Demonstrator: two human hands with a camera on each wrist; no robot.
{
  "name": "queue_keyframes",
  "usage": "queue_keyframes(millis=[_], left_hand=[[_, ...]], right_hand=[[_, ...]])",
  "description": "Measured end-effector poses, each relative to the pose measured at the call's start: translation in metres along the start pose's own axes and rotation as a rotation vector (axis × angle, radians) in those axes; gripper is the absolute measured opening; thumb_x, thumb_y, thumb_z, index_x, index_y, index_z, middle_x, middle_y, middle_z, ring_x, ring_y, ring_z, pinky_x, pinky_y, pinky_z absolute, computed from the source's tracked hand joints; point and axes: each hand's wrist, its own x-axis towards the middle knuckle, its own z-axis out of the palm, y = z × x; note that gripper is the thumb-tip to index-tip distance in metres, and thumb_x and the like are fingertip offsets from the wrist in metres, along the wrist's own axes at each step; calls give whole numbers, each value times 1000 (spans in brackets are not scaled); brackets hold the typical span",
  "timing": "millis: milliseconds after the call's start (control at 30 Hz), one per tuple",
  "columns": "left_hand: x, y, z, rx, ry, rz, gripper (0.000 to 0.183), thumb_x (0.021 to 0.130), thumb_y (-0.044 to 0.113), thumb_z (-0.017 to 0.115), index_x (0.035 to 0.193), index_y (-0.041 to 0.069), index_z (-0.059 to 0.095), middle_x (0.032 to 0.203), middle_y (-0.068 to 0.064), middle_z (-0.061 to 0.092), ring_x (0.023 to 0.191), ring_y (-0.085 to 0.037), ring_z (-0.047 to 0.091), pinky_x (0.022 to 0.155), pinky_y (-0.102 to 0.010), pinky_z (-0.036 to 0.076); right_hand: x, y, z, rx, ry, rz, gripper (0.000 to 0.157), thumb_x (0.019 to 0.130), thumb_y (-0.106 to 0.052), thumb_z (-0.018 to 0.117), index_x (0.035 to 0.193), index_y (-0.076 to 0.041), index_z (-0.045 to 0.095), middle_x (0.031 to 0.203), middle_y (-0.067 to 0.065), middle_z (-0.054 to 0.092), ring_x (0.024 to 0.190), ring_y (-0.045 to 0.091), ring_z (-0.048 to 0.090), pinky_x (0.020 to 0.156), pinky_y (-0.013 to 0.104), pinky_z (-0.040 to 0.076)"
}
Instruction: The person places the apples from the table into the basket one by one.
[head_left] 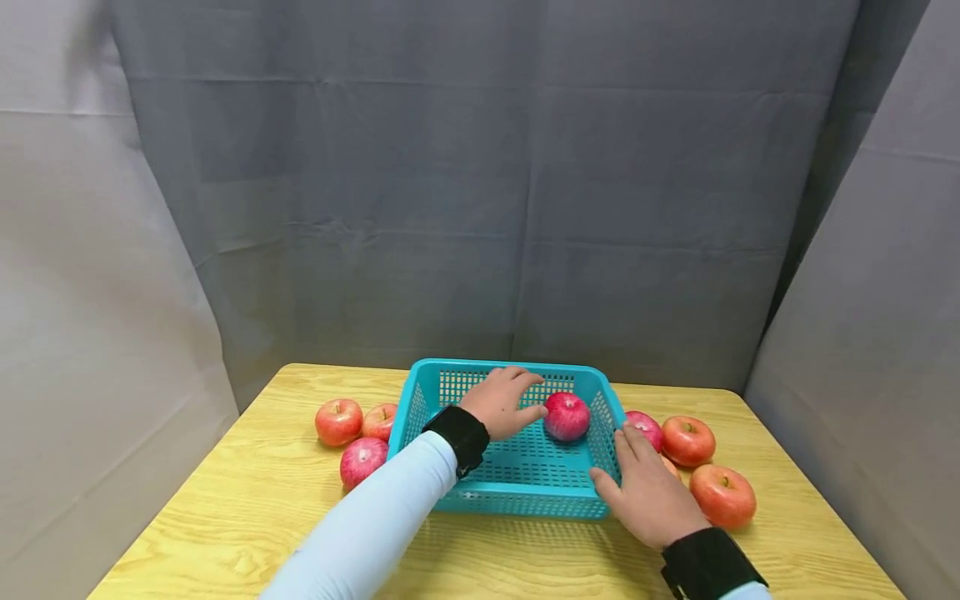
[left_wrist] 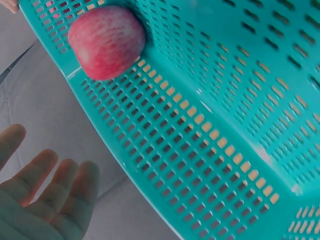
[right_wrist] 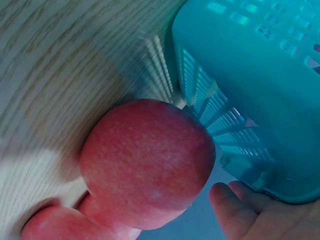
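Observation:
A dark red apple (head_left: 566, 416) lies in the right part of a turquoise perforated basket (head_left: 517, 502). My left hand (head_left: 504, 403) hovers over the basket with fingers extended, its thumb near that apple. In the left wrist view the left hand (left_wrist: 55, 200) holds nothing, and a gap separates it from the apple (left_wrist: 107, 42). The right hand (head_left: 648, 487) is at the basket's right rim with its fingers stretched forward; whether they press on it I cannot tell. Close beside the right hand (right_wrist: 265, 215), a large apple (right_wrist: 147, 162) sits on the table outside the basket.
Left of the basket are two lighter red apples, one (head_left: 339, 422) in full view, and a dark red apple (head_left: 363, 462). Several more, including a red apple (head_left: 688, 441), are grouped on the right. Grey cloth (head_left: 450, 208) hangs behind the wooden table (head_left: 247, 492).

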Motion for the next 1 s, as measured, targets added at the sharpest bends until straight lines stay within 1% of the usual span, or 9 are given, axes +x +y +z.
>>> queue_keyframes(millis=[100,333,567,800,1000], left_hand=[[-3,-4,-4,11,6,-2,52,93,53,51,138,26,47,139,2,45,125,-20,38,96,-41,44],[-10,-16,-13,21,-11,-33,51,93,51,53,138,27,47,139,1,44,125,-19,37,97,-41,44],[-15,-31,-22,59,13,-52,51,93,50,54,137,25,48,138,0,45,122,-21,39,93,-42,46],[-25,-44,-30,89,-6,-74,52,94,50,52,138,23,48,138,-2,44,122,-22,38,91,-41,47],[-31,-52,-40,78,-2,-83,49,94,48,53,136,23,49,137,-2,46,122,-23,39,95,-41,44]], right_hand=[[1,1,1,-7,-3,-2,93,91,-69,35,141,9,32,148,25,26,133,39,21,99,60,36],[4,1,2,-9,-12,-9,94,90,-70,35,141,9,32,147,26,25,132,40,22,99,61,35],[6,3,0,-2,-16,-15,95,90,-70,33,140,10,32,147,26,25,132,40,22,100,61,34],[7,5,0,-4,-32,-11,97,90,-71,33,141,11,31,147,27,24,132,41,21,100,61,33],[6,6,-1,5,-20,-15,96,90,-71,33,140,11,31,147,28,24,132,41,21,101,61,32]])
